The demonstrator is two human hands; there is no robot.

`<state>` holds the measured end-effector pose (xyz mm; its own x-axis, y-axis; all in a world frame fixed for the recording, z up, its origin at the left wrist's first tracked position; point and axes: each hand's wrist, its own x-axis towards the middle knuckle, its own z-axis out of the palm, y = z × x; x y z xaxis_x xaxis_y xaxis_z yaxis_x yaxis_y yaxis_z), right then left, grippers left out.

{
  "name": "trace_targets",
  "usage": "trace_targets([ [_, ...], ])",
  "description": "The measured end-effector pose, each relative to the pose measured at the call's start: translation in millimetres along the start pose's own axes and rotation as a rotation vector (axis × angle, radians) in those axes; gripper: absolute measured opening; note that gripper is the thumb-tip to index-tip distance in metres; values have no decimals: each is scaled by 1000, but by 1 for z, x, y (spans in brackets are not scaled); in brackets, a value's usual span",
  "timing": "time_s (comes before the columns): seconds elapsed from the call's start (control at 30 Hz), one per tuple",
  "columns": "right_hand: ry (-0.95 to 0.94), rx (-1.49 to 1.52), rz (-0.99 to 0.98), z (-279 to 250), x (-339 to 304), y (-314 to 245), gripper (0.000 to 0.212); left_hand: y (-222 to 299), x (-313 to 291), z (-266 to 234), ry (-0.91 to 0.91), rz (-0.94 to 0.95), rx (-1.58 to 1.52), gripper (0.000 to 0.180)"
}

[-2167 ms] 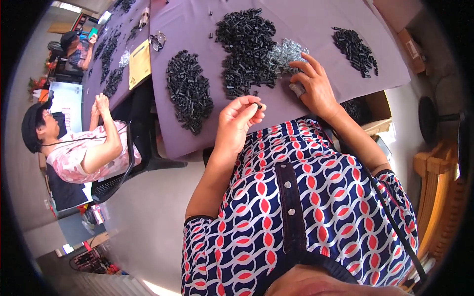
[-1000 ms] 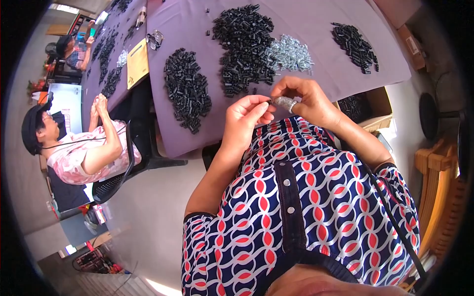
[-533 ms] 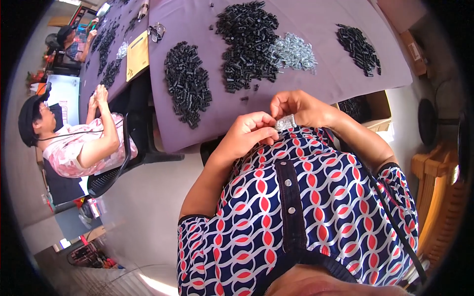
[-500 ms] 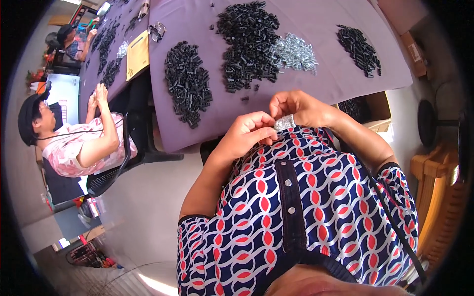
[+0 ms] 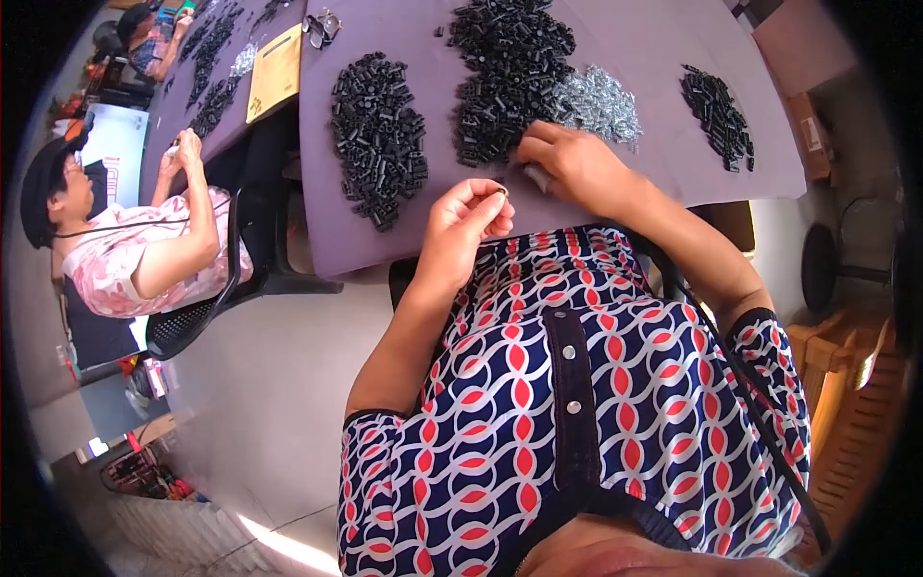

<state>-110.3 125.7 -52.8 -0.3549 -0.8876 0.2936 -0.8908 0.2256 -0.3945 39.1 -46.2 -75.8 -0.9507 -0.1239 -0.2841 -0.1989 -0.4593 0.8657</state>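
Observation:
My left hand (image 5: 465, 223) is raised just in front of the table's near edge. Its thumb and fingers are pinched together on something small and dark that I cannot make out. My right hand (image 5: 585, 171) reaches over the table, fingertips at the near edge of the big heap of short black tube-like pieces (image 5: 510, 67). A pale silvery piece (image 5: 536, 178) shows beneath its curled fingers, partly hidden by them. Beside that heap, just beyond my right hand, lies a pile of small clear, shiny pieces (image 5: 604, 104).
More black pieces (image 5: 378, 139) are heaped at the left, and a smaller heap (image 5: 717, 115) at the right on the purple cloth (image 5: 663, 38). A yellow envelope (image 5: 276, 75) and glasses (image 5: 321, 27) lie at the far left. A co-worker (image 5: 144, 231) sits left; another is farther back.
My hands have parted. The right one has moved forward to the big black heap with the silvery piece, while the left stays near the table edge, slightly shifted left.

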Motion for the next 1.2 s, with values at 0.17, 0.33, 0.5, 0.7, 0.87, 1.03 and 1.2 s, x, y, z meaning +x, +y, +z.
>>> trace_targets([
  [0.17, -101, 814, 354, -17, -17, -22, 37, 8, -4, 19, 5, 47, 185, 16],
  [0.33, -13, 1194, 375, -16, -26, -24, 23, 15, -8, 32, -11, 93, 254, 17],
  [0.5, 18, 1267, 338, -18, -34, -21, 20, 19, -8, 38, -26, 103, 322, 16],
  [0.7, 40, 605, 132, -40, -35, -29, 32, 12, -12, 48, 69, 232, 506, 12],
  [0.87, 21, 1069, 354, -32, -33, -18, 22, 12, 0, 47, 64, 765, 935, 13],
  [1.03, -94, 1294, 500, -24, -36, -9, 25, 9, 5, 45, 15, 894, 1129, 15],
  [1.2, -93, 1073, 426, -14, -47, -14, 15, 9, 1, 42, -83, 160, 618, 9],
])
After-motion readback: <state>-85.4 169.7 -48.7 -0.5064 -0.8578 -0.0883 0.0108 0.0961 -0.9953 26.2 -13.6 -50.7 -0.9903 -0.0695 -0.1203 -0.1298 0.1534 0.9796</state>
